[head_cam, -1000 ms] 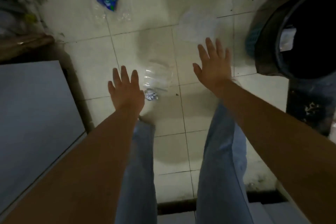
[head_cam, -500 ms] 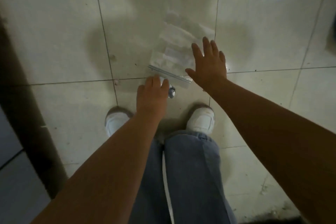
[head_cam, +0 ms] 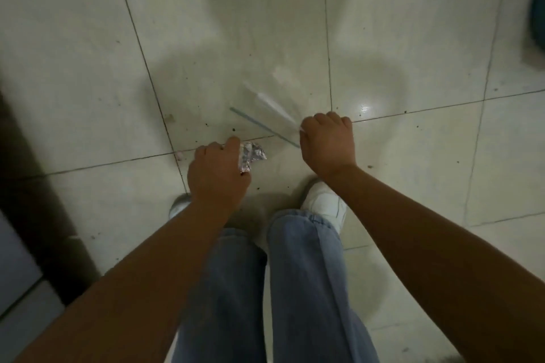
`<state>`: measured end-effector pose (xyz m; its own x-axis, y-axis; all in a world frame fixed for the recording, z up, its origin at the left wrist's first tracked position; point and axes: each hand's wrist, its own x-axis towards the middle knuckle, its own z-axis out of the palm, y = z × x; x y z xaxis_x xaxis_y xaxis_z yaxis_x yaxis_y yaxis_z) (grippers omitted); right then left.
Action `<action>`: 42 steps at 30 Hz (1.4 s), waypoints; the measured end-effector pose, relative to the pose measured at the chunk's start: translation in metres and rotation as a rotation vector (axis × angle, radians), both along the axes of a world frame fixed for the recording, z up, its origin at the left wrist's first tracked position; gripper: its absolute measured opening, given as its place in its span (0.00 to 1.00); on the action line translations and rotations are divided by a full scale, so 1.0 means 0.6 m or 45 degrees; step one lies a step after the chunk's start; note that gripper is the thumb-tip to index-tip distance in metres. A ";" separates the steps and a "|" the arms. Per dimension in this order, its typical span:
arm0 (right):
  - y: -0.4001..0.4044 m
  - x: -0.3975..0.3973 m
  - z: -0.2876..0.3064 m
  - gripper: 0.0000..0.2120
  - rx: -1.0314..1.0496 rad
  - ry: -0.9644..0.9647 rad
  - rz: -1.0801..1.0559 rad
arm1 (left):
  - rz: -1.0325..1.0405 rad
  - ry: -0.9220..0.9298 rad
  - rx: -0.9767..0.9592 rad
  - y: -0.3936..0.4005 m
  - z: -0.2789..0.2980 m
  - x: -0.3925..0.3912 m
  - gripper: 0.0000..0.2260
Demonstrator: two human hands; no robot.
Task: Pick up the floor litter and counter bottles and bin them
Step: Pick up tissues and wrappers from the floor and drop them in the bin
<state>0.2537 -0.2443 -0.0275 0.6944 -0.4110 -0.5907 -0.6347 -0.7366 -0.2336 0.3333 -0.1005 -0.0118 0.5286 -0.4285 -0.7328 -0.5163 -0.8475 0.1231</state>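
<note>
Left hand [head_cam: 219, 174] grips foil wrapper [head_cam: 252, 155]; right hand [head_cam: 327, 143] clutches blurred clear bag [head_cam: 271, 109].

Bare pale tiled floor [head_cam: 88, 53] is seen ahead; a dark cabinet edge [head_cam: 35, 200] bounds the left.

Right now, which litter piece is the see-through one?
The zip bag in the right hand; the wad in the left hand is crumpled, shiny foil.
</note>
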 end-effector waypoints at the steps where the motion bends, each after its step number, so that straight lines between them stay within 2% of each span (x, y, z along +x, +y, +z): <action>1: -0.001 -0.004 0.033 0.06 -0.001 -0.026 -0.030 | 0.062 0.016 -0.002 -0.007 0.032 0.007 0.20; 3: -0.011 -0.011 0.112 0.03 -0.026 -0.128 -0.100 | 0.169 0.010 -0.011 -0.040 0.113 0.021 0.21; 6: -0.050 -0.022 0.256 0.07 0.050 -0.155 -0.307 | 0.237 0.046 -0.017 -0.111 0.249 0.036 0.21; 10: -0.153 -0.045 0.452 0.16 0.115 -0.297 -0.780 | 0.112 0.075 -0.073 -0.240 0.439 0.037 0.22; 12: -0.216 -0.065 0.542 0.20 0.060 -0.339 -0.972 | 0.037 0.094 -0.131 -0.313 0.524 0.029 0.23; 15: -0.320 -0.108 0.644 0.17 -0.073 -0.432 -1.153 | 0.088 0.137 -0.284 -0.418 0.634 0.007 0.23; 18: -0.430 -0.159 0.714 0.10 -0.120 -0.522 -1.217 | 0.141 0.188 -0.410 -0.512 0.690 -0.025 0.22; 20: -0.503 -0.190 0.732 0.10 -0.162 -0.519 -1.246 | 0.136 0.217 -0.426 -0.579 0.700 -0.050 0.22; 23: -0.606 -0.235 0.703 0.10 -0.110 -0.466 -1.356 | 0.173 0.271 -0.342 -0.692 0.680 -0.095 0.23; 26: -0.692 -0.268 0.638 0.12 -0.043 -0.291 -1.406 | 0.244 0.306 -0.251 -0.807 0.628 -0.142 0.24; 29: -0.740 -0.294 0.589 0.10 0.065 -0.102 -1.489 | 0.222 0.270 -0.139 -0.899 0.575 -0.185 0.28; 32: -0.763 -0.306 0.564 0.20 0.322 0.008 -1.602 | 0.086 0.171 -0.013 -0.949 0.539 -0.210 0.32; 35: -0.764 -0.303 0.546 0.23 0.414 0.074 -1.347 | -0.152 0.001 0.099 -0.955 0.528 -0.203 0.26; 38: -0.762 -0.291 0.545 0.23 0.319 0.195 -1.084 | -0.443 -0.129 0.144 -0.933 0.534 -0.174 0.20; 42: -0.773 -0.231 0.559 0.27 0.185 0.164 -0.775 | -0.668 -0.195 0.174 -0.882 0.557 -0.110 0.23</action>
<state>0.1152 -0.7083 0.3077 0.2812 -0.6190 -0.7333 -0.9593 -0.2016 -0.1977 0.2671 -0.6295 0.3225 0.3750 -0.5689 -0.7320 -0.8762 -0.4753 -0.0794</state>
